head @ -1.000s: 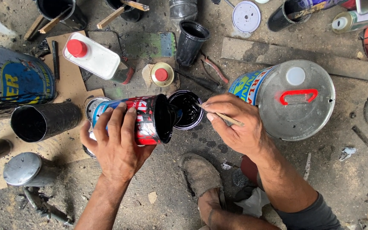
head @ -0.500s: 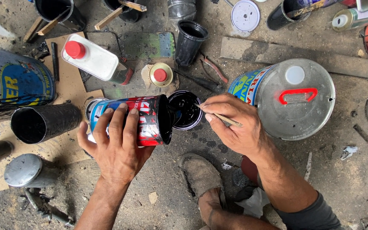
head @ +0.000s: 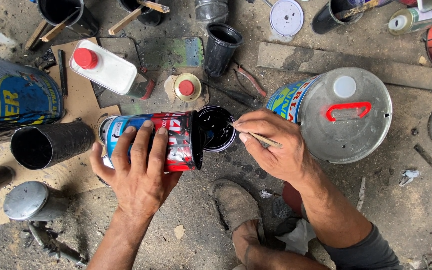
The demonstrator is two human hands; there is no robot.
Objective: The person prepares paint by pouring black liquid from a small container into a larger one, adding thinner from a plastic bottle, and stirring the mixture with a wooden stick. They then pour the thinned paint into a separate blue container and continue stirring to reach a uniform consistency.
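My left hand (head: 138, 172) grips a red and blue paint can (head: 151, 140), tipped on its side with its mouth facing right. The can's mouth hangs over a small round container of black paint (head: 217, 128) on the ground. My right hand (head: 276, 147) pinches a thin wooden stick (head: 258, 136) whose tip reaches the rim of the black container. Black paint coats the can's mouth. My foot (head: 233, 202) rests on the ground just below the two hands.
A large metal drum with a red handle (head: 348, 117) stands right of my right hand. Left lie a black pipe (head: 51, 144), a big printed drum (head: 13, 97) and a white bottle with red cap (head: 108, 70) on cardboard. A black cup (head: 221, 47) stands behind.
The tilted can and both hands stay almost in place. The stick's tip has shifted slightly at the rim of the black container.
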